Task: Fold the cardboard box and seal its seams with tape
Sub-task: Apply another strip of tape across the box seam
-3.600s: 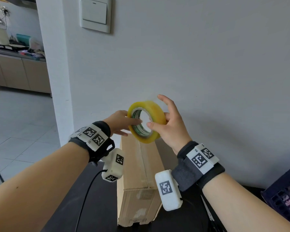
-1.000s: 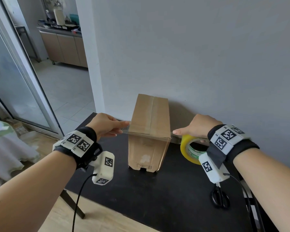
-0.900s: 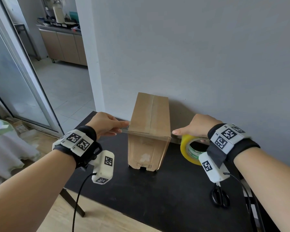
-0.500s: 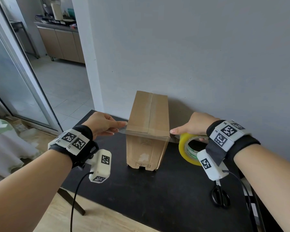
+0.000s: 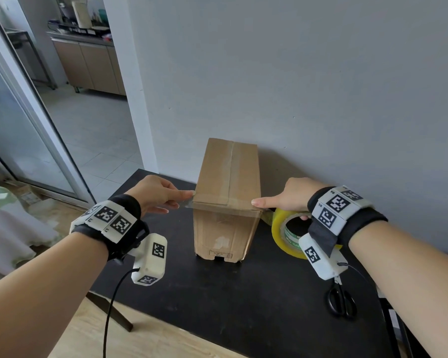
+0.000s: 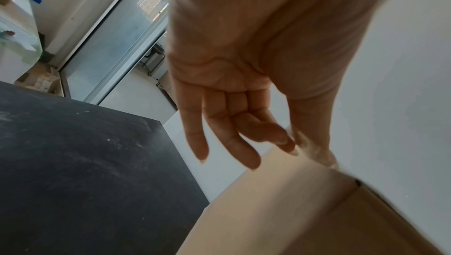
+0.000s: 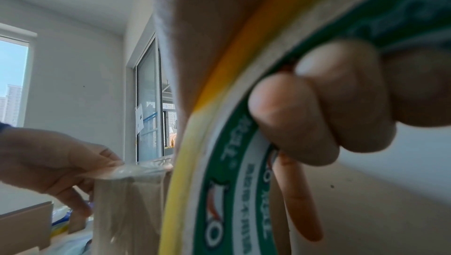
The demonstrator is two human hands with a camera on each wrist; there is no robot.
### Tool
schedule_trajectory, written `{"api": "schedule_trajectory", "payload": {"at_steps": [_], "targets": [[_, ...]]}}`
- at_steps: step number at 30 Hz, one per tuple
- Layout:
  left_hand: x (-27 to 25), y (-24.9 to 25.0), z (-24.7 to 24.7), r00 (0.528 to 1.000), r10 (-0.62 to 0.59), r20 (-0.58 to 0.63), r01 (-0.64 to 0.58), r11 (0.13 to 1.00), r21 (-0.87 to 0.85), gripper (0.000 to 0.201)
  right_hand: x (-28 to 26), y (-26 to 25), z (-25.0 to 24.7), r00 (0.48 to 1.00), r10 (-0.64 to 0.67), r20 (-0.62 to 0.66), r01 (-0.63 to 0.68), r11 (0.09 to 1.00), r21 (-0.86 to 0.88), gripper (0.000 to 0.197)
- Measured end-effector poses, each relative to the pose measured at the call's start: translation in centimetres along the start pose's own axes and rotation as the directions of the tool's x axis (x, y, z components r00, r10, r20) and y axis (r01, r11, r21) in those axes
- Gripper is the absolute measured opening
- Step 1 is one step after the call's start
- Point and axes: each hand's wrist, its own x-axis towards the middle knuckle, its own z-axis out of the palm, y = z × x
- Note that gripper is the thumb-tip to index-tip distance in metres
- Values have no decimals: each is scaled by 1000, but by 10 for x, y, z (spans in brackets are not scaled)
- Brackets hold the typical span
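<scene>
A tall brown cardboard box (image 5: 228,182) stands on the black table (image 5: 217,301), with a taped seam running along its top. A clear tape strip (image 5: 225,205) stretches across the top's near edge. My left hand (image 5: 185,200) pinches the strip's free end just left of the box; thumb and forefinger meet on the tape end (image 6: 301,143). To the right of the box, my right hand (image 5: 285,200) holds the yellow tape roll (image 5: 286,236), fingers (image 7: 305,114) hooked through its core. Its index finger points along the box's top right corner.
Black scissors (image 5: 340,302) lie on the table behind my right wrist. The grey wall (image 5: 321,99) stands right behind the box. The table's left edge drops to a wooden floor (image 5: 88,339). A doorway at the left opens onto a tiled room.
3.6 s ago both hands held the roll in the air above the box. Now a strip is drawn out across the box's near top edge. Over the last second the hands barely moved.
</scene>
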Motion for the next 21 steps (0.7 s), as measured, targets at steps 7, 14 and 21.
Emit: {"api": "schedule_trajectory", "payload": {"at_steps": [7,14,21], "targets": [[-3,-10,6,993,-57,105,60,998,-29,25,2,-6,-1,999,9,37,-8,1000,-13,70],[6,-19,16,997,23,-75,-8,981,192,25,0,-5,-1,999,20,47,-19,1000,-9,71],[-1,23,14,979,202,-6,-177,872,456,63,3,-6,-1,999,18,35,-18,1000,-20,71]]}}
